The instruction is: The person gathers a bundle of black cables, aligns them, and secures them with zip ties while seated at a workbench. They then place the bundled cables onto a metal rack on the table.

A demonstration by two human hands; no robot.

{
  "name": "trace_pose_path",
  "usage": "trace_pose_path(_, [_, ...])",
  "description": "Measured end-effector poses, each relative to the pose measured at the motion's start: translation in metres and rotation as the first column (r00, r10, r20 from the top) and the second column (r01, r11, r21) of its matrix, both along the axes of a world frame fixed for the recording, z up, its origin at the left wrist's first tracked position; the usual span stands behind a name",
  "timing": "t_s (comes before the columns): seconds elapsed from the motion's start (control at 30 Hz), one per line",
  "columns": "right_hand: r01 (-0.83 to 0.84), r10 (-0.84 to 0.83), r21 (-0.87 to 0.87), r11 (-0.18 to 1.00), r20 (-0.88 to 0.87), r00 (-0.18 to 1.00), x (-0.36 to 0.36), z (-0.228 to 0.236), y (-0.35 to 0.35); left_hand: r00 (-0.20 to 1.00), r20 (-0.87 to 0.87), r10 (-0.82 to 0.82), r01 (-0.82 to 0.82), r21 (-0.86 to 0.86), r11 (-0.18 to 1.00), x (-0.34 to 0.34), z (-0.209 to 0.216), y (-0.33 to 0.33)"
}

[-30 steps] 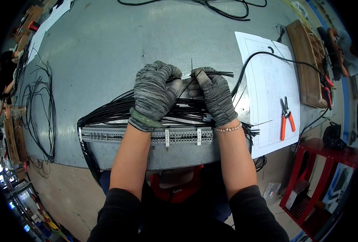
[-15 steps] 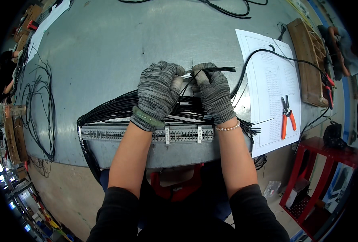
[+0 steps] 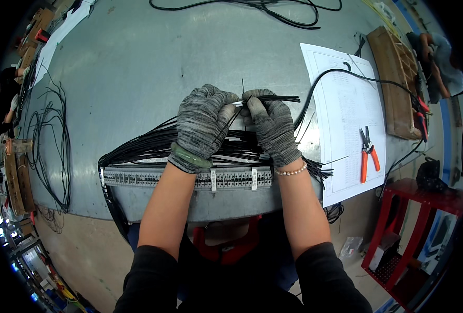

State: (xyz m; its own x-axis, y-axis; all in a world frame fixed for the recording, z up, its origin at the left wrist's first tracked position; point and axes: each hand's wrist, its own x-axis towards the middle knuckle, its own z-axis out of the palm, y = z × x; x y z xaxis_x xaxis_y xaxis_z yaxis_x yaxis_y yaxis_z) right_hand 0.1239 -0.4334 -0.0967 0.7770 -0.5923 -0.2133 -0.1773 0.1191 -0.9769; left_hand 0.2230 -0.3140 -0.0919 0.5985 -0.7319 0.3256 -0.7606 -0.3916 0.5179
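Both my hands wear grey knit gloves and meet above a terminal block strip (image 3: 184,178). My left hand (image 3: 203,122) is closed, its thumb and fingers pinching a short white tube-like piece (image 3: 238,104) that points toward the other hand. My right hand (image 3: 271,122) is closed around a small bunch of black wires (image 3: 283,98), whose ends stick out to the right. One thin wire rises between the hands. Beneath them, a thick bundle of black wires (image 3: 148,140) fans along the strip, its loose ends reaching past my right wrist. The fingertips partly hide the white piece.
Right of my hands lie printed sheets (image 3: 341,151) with orange-handled wire strippers (image 3: 368,155) on them. A wooden box (image 3: 396,88) stands beyond, near a red cart (image 3: 398,224). Loose wires (image 3: 49,141) lie at the left; black cable (image 3: 273,10) coils at the far edge. Other people are at both sides.
The whole view has shifted slightly, with the table and strip a little lower in it. Both hands keep their grips and have drawn slightly nearer the strip.
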Motion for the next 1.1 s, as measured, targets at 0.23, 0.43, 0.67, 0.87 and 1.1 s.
trace_pose_path(0.23, [-0.021,0.021,0.007,1.000,0.035,0.999,-0.001,-0.002,-0.001,0.996,-0.082,0.026,-0.034,-0.100,0.994,0.001,-0.002,0.000])
trace_pose_path(0.43, [0.029,-0.029,0.042,0.999,-0.012,1.000,0.003,0.006,0.001,0.997,-0.072,0.031,-0.036,-0.074,0.997,0.001,-0.001,0.002])
trace_pose_path(0.67, [0.042,-0.042,0.007,0.999,-0.045,0.998,0.007,-0.001,-0.001,0.990,-0.134,0.036,-0.033,0.028,0.999,0.002,-0.005,0.001])
trace_pose_path(0.87, [0.026,-0.025,0.012,1.000,-0.048,0.999,0.007,-0.001,-0.002,0.981,-0.193,0.002,-0.007,-0.023,1.000,0.001,-0.001,0.003])
trace_pose_path(1.1, [-0.003,-0.003,-0.331,0.944,-0.020,1.000,0.003,-0.018,-0.003,1.000,-0.021,-0.003,0.004,0.042,0.999,-0.003,0.000,-0.002])
